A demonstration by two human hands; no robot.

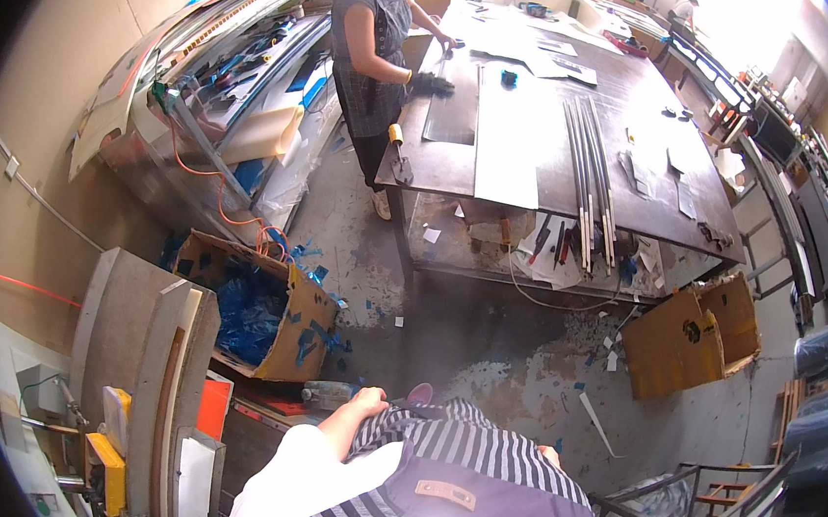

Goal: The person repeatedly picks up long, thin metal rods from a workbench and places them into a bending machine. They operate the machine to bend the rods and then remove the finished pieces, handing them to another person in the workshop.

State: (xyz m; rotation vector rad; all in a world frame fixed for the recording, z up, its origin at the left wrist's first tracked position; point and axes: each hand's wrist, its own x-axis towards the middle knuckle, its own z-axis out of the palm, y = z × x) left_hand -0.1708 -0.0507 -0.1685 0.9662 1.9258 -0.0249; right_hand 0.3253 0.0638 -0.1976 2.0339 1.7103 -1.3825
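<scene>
At the lower middle, my left hand (369,400) hangs at the side of my striped apron (488,429). Its fingers are curled in, and no object shows in them. A clear plastic bottle (327,394) lies just beyond its wrist. Only a sliver of my right hand (549,455) shows past the apron's right edge; its fingers are hidden. Ahead stands a large dark worktable (631,92) bearing a long white sheet (504,142), a bundle of thin rods (587,165) and a yellow-handled trowel-like tool (399,151).
Beyond the table's left side stands another person (367,56), a dark-gloved hand on the tabletop. Cardboard boxes stand at left (291,318) and right (687,338), the left one holding blue film. Upright boards (139,381) line my left; a metal frame (696,495) sits lower right. Scraps litter the floor.
</scene>
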